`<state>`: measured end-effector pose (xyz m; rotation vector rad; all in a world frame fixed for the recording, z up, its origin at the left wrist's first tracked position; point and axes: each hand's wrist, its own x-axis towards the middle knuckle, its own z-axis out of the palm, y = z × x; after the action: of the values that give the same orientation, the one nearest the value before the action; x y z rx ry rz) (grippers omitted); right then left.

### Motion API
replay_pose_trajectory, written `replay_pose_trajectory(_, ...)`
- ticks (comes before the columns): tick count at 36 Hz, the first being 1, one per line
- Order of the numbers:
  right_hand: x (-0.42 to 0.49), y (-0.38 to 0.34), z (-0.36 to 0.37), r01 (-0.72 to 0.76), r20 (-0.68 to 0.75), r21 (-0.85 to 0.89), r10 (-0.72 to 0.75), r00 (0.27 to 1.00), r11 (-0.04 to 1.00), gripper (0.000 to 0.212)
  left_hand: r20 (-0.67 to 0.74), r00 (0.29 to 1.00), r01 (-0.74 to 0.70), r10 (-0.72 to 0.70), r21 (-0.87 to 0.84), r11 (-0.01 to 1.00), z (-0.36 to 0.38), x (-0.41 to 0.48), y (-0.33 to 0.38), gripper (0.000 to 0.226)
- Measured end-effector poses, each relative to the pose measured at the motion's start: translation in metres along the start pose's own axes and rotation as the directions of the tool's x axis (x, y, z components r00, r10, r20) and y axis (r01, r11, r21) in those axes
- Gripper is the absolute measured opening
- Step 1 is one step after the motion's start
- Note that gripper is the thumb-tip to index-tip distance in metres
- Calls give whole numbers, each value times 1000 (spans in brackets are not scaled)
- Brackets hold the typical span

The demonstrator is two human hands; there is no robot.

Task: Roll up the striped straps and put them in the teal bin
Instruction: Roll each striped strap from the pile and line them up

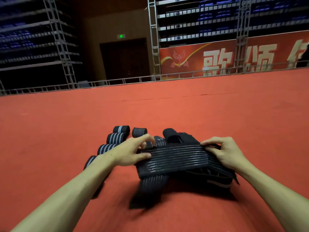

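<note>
You look down on a wide red carpeted floor (217,114). On it, right in front of you, lies a loose heap of black elastic straps with grey stripes (209,178). Over the heap you hold one black striped strap (175,156) stretched flat. Your left hand (128,153) pinches its left end and your right hand (225,153) grips its right end. Several rolled striped straps (117,137) sit just left of the heap.
</note>
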<state>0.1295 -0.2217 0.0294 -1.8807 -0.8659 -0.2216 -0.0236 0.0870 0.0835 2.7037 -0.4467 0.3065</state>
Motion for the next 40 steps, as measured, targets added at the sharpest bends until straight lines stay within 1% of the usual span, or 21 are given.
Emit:
replay_pose_trajectory(5, 1, 2, -1, 9, -47, -24, -10, 999, 1000, 46, 83, 996, 35, -32, -31, 999, 20, -10, -2, 36)
replay_pose_trajectory(8, 4, -3, -7, 19, -39, -38, -21, 999, 999, 47, 24, 999, 26, -24, -72, 997, 10, -14, -1, 34)
replay_pose_trajectory(10, 7, -8, -13, 18, -26, -32, -18, 999, 999, 45, -24, 1000, -3, 2, -31, 1000, -6, -14, -1, 32)
replay_pose_trajectory(13, 11, -16, -20, 16, 24, -22, -16, 1000, 1000, 41, -42, 999, -3, 4, 31, 1000, -28, -10, -2, 31)
replay_pose_trajectory(17, 19, -28, -23, 44, 3, -42, -44, 999, 998, 41, -1, 1000, 26, -26, 38, 999, -51, -3, 5, 27)
replay_pose_trajectory(19, 27, -37, -23, 58, -29, -34, -59, 998, 998, 38, 29, 999, 29, -30, 44, 999, -62, -1, 10, 28)
replay_pose_trajectory(21, 32, -45, -23, 65, -32, -22, -66, 997, 998, 36, 55, 998, 21, -24, 62, 998, -71, 1, 13, 30)
replay_pose_trajectory(23, 37, -53, -24, 69, -23, -19, -69, 997, 997, 35, 24, 999, 23, -24, 47, 999, -81, 0, 16, 28)
replay_pose_trajectory(27, 48, -70, -25, 81, -42, -17, -82, 996, 997, 33, -124, 992, 19, -28, -76, 997, -105, 3, 22, 26)
replay_pose_trajectory(30, 59, -84, -24, 77, -31, 38, -76, 997, 996, 34, -158, 987, 14, -34, -123, 992, -115, 11, 29, 27)
replay_pose_trajectory(32, 65, -90, -23, 69, 25, 44, -70, 997, 997, 33, -142, 989, 14, -31, -120, 993, -113, 18, 33, 26)
replay_pose_trajectory(35, 73, -95, -20, 57, 105, -32, -53, 993, 998, 34, -113, 993, 12, -24, -106, 994, -105, 33, 41, 23)
replay_pose_trajectory(40, 73, -70, -13, 11, 167, -197, 22, 986, 980, 44, -98, 995, -19, 12, -75, 997, -84, 56, 45, 21)
